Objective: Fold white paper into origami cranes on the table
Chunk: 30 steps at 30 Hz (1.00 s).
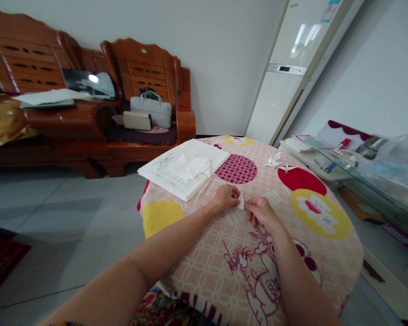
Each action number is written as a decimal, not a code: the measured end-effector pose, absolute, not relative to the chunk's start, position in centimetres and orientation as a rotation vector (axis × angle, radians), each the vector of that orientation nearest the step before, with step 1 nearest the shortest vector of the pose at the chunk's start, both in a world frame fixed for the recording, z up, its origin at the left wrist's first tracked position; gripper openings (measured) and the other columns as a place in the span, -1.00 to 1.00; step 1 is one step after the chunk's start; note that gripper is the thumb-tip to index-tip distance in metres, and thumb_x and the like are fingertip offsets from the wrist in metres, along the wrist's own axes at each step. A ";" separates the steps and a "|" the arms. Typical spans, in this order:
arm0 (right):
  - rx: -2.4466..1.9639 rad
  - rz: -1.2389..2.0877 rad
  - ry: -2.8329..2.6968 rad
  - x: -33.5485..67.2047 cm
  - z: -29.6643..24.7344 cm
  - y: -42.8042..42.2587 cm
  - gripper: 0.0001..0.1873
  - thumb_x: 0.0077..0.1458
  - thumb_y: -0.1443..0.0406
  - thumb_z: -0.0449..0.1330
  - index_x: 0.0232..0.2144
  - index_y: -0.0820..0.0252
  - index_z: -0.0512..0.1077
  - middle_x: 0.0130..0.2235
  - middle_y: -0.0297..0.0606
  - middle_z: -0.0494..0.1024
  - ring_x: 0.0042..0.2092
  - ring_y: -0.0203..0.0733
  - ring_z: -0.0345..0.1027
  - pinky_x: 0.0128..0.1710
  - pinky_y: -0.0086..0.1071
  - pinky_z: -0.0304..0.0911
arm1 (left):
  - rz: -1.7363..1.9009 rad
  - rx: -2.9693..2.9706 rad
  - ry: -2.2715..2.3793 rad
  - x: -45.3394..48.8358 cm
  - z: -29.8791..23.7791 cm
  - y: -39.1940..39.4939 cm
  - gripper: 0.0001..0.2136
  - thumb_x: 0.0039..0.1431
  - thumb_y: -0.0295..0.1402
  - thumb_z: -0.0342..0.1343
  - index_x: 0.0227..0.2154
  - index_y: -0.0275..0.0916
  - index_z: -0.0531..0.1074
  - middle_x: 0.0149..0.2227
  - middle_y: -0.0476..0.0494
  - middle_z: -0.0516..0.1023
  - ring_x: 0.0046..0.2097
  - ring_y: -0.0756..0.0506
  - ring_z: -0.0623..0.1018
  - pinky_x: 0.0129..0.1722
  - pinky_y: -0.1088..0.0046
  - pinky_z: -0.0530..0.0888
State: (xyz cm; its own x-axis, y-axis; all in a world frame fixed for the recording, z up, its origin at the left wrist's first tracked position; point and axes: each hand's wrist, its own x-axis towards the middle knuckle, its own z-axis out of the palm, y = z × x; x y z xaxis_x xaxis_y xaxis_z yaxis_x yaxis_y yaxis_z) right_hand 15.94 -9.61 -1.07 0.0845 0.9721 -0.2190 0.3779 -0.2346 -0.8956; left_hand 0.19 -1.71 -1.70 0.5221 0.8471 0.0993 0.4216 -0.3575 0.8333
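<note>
Over the middle of the round table, my left hand [227, 198] pinches a small folded piece of white paper [241, 201]. My right hand [260, 211] is at the paper's lower right side, its thumb and forefinger pressed together at the edge. Whether those right fingertips grip the paper or only touch it is hard to make out at this size. Beyond my hands, several white origami cranes [274, 160] rest on the tablecloth. To the left lies a stack of printed sheets [163, 170], with folded white paper [187, 166] on top.
A patterned cloth [204, 235] covers the round table. At the right is a glass shelf [367, 176] with papers and a clear plastic bag [399, 156]. A wooden bench with bags [151, 111] stands at the back left, and a tall white air conditioner [285, 68] behind.
</note>
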 end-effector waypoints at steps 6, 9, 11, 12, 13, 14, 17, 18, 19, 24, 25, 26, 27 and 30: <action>-1.730 1.117 -1.359 15.6 -0.7 -9.6 -0.80 0.00 0.28 0.07 -0.61 0.20 0.32 -0.74 -0.44 0.39 -0.81 -0.41 0.12 -0.83 -0.56 -0.14 | 0.688 1.957 1.056 0.3 -1.8 -1.7 -0.89 -0.18 -0.52 0.18 -0.49 -0.32 0.50 -0.55 0.00 0.51 -0.47 0.02 0.45 -0.48 0.57 0.30; -1.768 1.095 -1.396 15.4 -0.6 -9.5 -0.79 0.01 0.33 0.05 -0.63 0.19 0.31 -0.76 -0.43 0.37 -0.82 -0.40 0.10 -0.82 -0.56 -0.11 | 0.682 1.944 1.073 0.3 -1.6 -1.9 -0.88 -0.18 -0.53 0.18 -0.47 -0.32 0.50 -0.55 -0.01 0.51 -0.48 0.03 0.46 -0.49 0.58 0.30; -1.800 1.074 -1.421 15.2 -0.6 -9.5 -0.79 0.02 0.35 0.05 -0.63 0.19 0.31 -0.78 -0.42 0.37 -0.83 -0.40 0.08 -0.83 -0.57 -0.12 | 0.677 1.937 1.092 0.3 -1.5 -2.0 -0.87 -0.18 -0.53 0.18 -0.46 -0.32 0.51 -0.55 -0.01 0.52 -0.48 0.02 0.46 -0.50 0.58 0.30; -1.815 1.063 -1.433 15.2 -0.6 -9.5 -0.78 0.02 0.36 0.05 -0.63 0.19 0.31 -0.79 -0.42 0.36 -0.83 -0.40 0.07 -0.83 -0.56 -0.14 | 0.675 1.935 1.102 0.3 -1.4 -2.1 -0.86 -0.18 -0.54 0.18 -0.45 -0.32 0.51 -0.54 -0.01 0.52 -0.48 0.02 0.46 -0.50 0.58 0.30; -1.828 1.054 -1.444 15.2 -0.5 -9.5 -0.78 0.03 0.37 0.05 -0.63 0.18 0.30 -0.80 -0.43 0.35 -0.84 -0.40 0.06 -0.83 -0.56 -0.16 | 0.673 1.933 1.114 0.3 -1.3 -2.1 -0.85 -0.18 -0.54 0.18 -0.44 -0.32 0.51 -0.54 -0.02 0.52 -0.47 0.02 0.47 -0.49 0.58 0.30; -1.840 1.049 -1.452 15.2 -0.5 -9.5 -0.77 0.03 0.37 0.05 -0.63 0.18 0.30 -0.80 -0.43 0.34 -0.84 -0.40 0.05 -0.84 -0.56 -0.17 | 0.670 1.933 1.126 0.3 -1.2 -2.2 -0.85 -0.18 -0.54 0.19 -0.44 -0.32 0.52 -0.53 -0.02 0.53 -0.47 0.02 0.47 -0.48 0.57 0.31; -1.860 1.058 -1.467 15.3 -0.6 -9.5 -0.79 0.06 0.38 0.04 -0.59 0.19 0.32 -0.79 -0.43 0.36 -0.84 -0.40 0.06 -0.83 -0.56 -0.17 | 0.660 1.939 1.161 0.4 -1.0 -2.3 -0.83 -0.18 -0.54 0.19 -0.42 -0.32 0.53 -0.51 -0.04 0.54 -0.45 0.00 0.48 -0.45 0.55 0.34; -1.864 1.062 -1.465 15.3 -0.6 -9.5 -0.81 0.06 0.38 0.05 -0.57 0.19 0.33 -0.78 -0.43 0.36 -0.84 -0.40 0.06 -0.83 -0.56 -0.16 | 0.657 1.943 1.170 0.4 -0.9 -2.4 -0.83 -0.19 -0.54 0.19 -0.42 -0.32 0.53 -0.51 -0.04 0.54 -0.44 0.00 0.48 -0.43 0.55 0.35; -1.868 1.064 -1.461 15.3 -0.7 -9.5 -0.82 0.06 0.38 0.05 -0.56 0.20 0.33 -0.78 -0.44 0.37 -0.83 -0.40 0.06 -0.83 -0.56 -0.15 | 0.654 1.947 1.178 0.4 -0.9 -2.4 -0.82 -0.19 -0.54 0.19 -0.42 -0.32 0.53 -0.51 -0.04 0.54 -0.44 -0.01 0.48 -0.42 0.54 0.36; -1.922 1.026 -1.427 15.0 -0.7 -9.4 -0.85 0.04 0.38 0.11 -0.56 0.21 0.34 -0.79 -0.47 0.33 -0.83 -0.42 0.06 -0.82 -0.56 -0.14 | 0.652 1.960 1.195 0.4 -0.6 -2.5 -0.81 -0.19 -0.54 0.18 -0.41 -0.31 0.53 -0.51 -0.02 0.54 -0.42 0.00 0.49 -0.41 0.55 0.36; -1.935 1.019 -1.423 14.9 -0.6 -9.4 -0.86 0.04 0.38 0.12 -0.55 0.21 0.35 -0.79 -0.47 0.33 -0.83 -0.41 0.06 -0.82 -0.56 -0.14 | 0.652 1.962 1.195 0.4 -0.6 -2.6 -0.81 -0.19 -0.54 0.18 -0.41 -0.31 0.52 -0.50 -0.02 0.54 -0.42 0.00 0.49 -0.41 0.55 0.36; -1.948 1.011 -1.418 14.9 -0.6 -9.3 -0.87 0.03 0.38 0.13 -0.55 0.21 0.36 -0.80 -0.47 0.33 -0.83 -0.41 0.07 -0.82 -0.56 -0.13 | 0.652 1.965 1.193 0.4 -0.6 -2.6 -0.81 -0.19 -0.54 0.18 -0.41 -0.31 0.52 -0.50 -0.01 0.54 -0.42 0.00 0.49 -0.41 0.56 0.36; -1.960 1.003 -1.415 14.8 -0.6 -9.3 -0.88 0.02 0.38 0.14 -0.54 0.22 0.37 -0.80 -0.47 0.33 -0.83 -0.40 0.08 -0.82 -0.55 -0.13 | 0.652 1.968 1.191 0.3 -0.6 -2.6 -0.82 -0.18 -0.54 0.18 -0.41 -0.31 0.52 -0.50 -0.02 0.54 -0.42 0.00 0.49 -0.41 0.56 0.36; -1.990 0.978 -1.408 14.7 -0.6 -9.2 -0.90 -0.01 0.38 0.17 -0.54 0.22 0.38 -0.80 -0.45 0.34 -0.83 -0.39 0.09 -0.82 -0.55 -0.12 | 0.658 1.980 1.189 0.3 -0.5 -2.7 -0.82 -0.18 -0.54 0.18 -0.41 -0.31 0.51 -0.49 -0.01 0.54 -0.42 0.00 0.49 -0.41 0.56 0.35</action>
State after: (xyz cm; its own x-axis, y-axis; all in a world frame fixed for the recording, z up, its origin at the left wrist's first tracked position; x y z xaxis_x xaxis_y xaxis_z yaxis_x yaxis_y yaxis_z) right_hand 14.75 -9.16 -0.56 0.2030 0.9430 -0.2638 0.5762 -0.3329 -0.7465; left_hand 0.31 -2.71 -0.54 0.4433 0.8944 0.0588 0.5247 -0.3122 0.7920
